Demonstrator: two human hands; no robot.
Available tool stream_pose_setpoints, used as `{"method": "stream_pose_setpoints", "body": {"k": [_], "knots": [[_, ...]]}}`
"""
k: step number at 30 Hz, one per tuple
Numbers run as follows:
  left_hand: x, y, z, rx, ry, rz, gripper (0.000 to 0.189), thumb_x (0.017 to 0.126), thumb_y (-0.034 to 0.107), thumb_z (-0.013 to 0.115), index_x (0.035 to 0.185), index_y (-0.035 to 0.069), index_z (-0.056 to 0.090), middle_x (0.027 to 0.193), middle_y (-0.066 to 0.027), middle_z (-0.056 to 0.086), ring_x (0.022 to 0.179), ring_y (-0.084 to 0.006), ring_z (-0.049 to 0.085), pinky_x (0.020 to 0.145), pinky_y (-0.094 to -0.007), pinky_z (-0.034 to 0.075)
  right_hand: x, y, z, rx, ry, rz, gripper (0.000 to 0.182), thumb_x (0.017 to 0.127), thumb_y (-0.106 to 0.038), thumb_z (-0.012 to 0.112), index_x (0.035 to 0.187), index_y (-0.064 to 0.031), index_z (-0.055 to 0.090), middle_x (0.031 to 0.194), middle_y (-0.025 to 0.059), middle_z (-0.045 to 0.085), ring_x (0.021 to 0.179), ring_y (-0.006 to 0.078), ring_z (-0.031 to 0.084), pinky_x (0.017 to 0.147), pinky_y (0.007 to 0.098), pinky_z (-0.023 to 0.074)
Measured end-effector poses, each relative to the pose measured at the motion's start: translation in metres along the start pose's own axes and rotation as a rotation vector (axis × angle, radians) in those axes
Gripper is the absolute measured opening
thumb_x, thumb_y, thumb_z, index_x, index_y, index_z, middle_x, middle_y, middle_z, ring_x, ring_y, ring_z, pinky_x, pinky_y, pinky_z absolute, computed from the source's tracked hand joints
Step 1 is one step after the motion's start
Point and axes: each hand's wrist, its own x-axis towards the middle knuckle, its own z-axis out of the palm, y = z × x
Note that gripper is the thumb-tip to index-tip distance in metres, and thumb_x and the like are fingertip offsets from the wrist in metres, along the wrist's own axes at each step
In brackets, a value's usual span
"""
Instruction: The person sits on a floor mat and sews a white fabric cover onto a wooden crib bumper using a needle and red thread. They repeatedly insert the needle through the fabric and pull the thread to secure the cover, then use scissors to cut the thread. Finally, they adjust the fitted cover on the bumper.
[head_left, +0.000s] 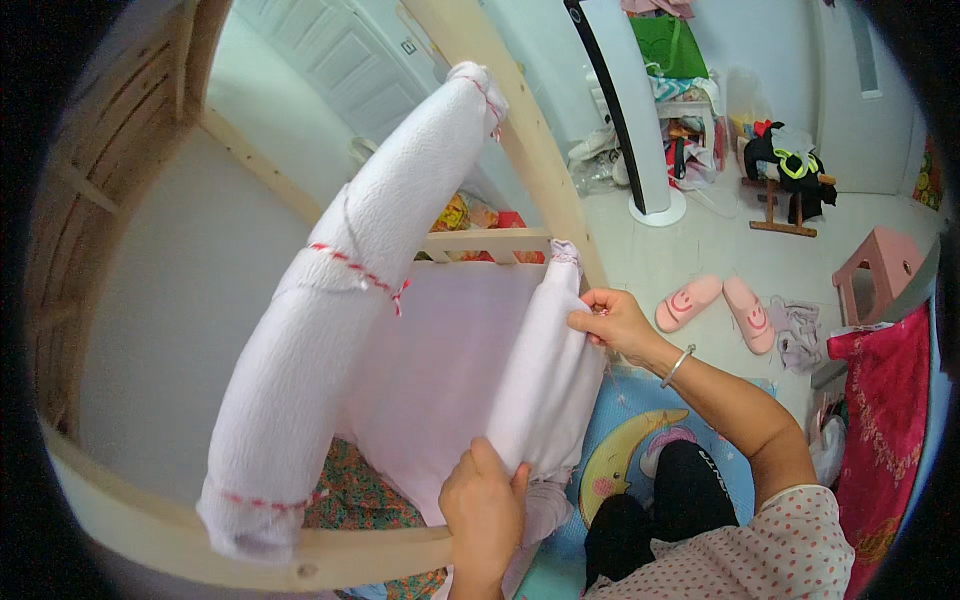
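A pale pink-white cloth (525, 360) is wrapped along a side rail of a wooden bunk bed and spreads leftward over the lower bed. With thumb and fingers my right hand (611, 322) pinches its outer edge near the upper end. My left hand (484, 495) grips the same cloth at its lower end, beside the wooden rail (382, 555). At the cloth's top end the fabric is gathered. To the left, a thick roll of white towelling (322, 322) covers another bar, tied around with red-and-white twisted cords (352, 266).
Pink slippers (688, 302) lie on the floor beside a blue moon-patterned mat (622, 427). A white tower appliance (630, 105) stands beyond. A pink stool (877, 262), a wooden stool (784, 225) holding clothes and a red cloth (885, 420) are at the right.
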Motion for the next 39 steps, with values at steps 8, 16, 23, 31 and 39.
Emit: {"method": "stream_pose_setpoints", "body": {"k": [8,16,23,31,39], "knots": [[0.0,-0.009,0.0,-0.052,-0.015,0.014,0.06,0.064,0.008,0.07,0.115,-0.007,0.041,0.083,-0.0212,0.056,0.072,-0.0361,0.057,0.062,-0.0403,0.045,-0.022,0.05,-0.031,0.056,0.116,0.189,0.011,0.075,-0.012,0.066,0.078,-0.0055,0.058,0.063,-0.0031,0.051,0.051,0.0044,0.046,0.043,0.0191,0.0346],[-0.001,0.013,-0.012,-0.157,0.167,-0.163,0.064,0.07,-0.004,0.05,0.13,-0.008,0.029,0.117,-0.0292,0.048,0.108,-0.0384,0.049,0.092,-0.0389,0.038,-0.131,0.291,-0.06,-0.391,0.072,0.308,0.009,0.067,-0.003,0.062,0.077,-0.0046,0.06,0.064,0.0028,0.055,0.058,0.0136,0.052,0.052,0.0277,0.0428],[0.001,0.031,-0.015,-0.242,0.142,0.149,0.058,0.073,-0.011,0.041,0.13,-0.005,0.033,0.127,-0.0255,0.043,0.122,-0.037,0.039,0.101,-0.0392,0.029,-0.181,0.335,-0.04,-1.439,-0.485,0.419,0.022,0.07,-0.005,0.061,0.092,-0.0014,0.06,0.094,0.0186,0.059,0.087,0.0253,0.058,0.078,0.0349,0.0446],[0.085,0.006,0.015,-0.357,-0.225,0.04,0.038,0.088,0.024,0.046,0.113,-0.006,0.047,0.102,-0.0242,0.057,0.094,-0.0327,0.056,0.082,-0.0366,0.042,-0.128,0.077,0.061,0.36,0.213,-0.257,0.031,0.093,-0.01,0.043,0.12,0.0033,0.042,0.116,0.0073,0.05,0.104,0.0131,0.047,0.089,0.0245,0.0362],[0.087,-0.002,0.021,-0.587,-0.377,-0.113,0.043,0.09,0.038,0.045,0.096,-0.004,0.054,0.084,-0.0101,0.059,0.078,-0.0179,0.051,0.073,-0.0316,0.043,-0.061,0.007,0.11,0.75,0.088,0.092,0.046,0.087,-0.033,0.056,0.112,0.0041,0.047,0.111,0.0098,0.049,0.099,0.0154,0.047,0.087,0.0311,0.0379]]}}
